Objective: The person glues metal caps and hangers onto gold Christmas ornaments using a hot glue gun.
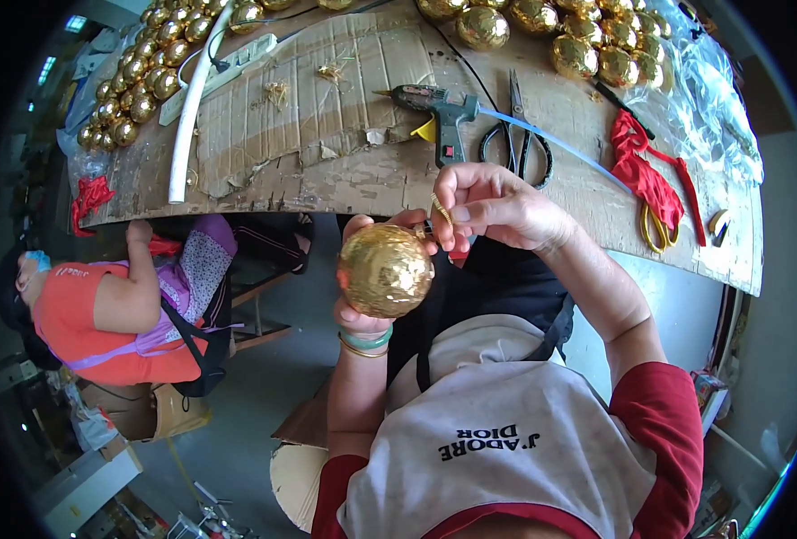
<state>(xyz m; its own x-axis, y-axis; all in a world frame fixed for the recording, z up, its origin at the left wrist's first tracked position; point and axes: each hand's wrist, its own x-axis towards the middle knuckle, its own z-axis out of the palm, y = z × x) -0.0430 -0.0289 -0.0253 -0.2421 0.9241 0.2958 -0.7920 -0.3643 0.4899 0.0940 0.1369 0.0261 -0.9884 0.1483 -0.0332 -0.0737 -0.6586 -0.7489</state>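
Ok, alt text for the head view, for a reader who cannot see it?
The left hand cups a gold ball while the right hand pinches a thin gold loop at its top. Behind lie a glue gun, scissors and more gold balls.

A flattened brown cardboard sheet (300, 99), torn along its edges, lay on the workbench. Clear plastic bags (713, 81) held gold balls at the bench's far right corner. A brown cardboard box (138, 409) stood on the floor, lower left.

both hands (470, 211) hold a gold ball (386, 270).
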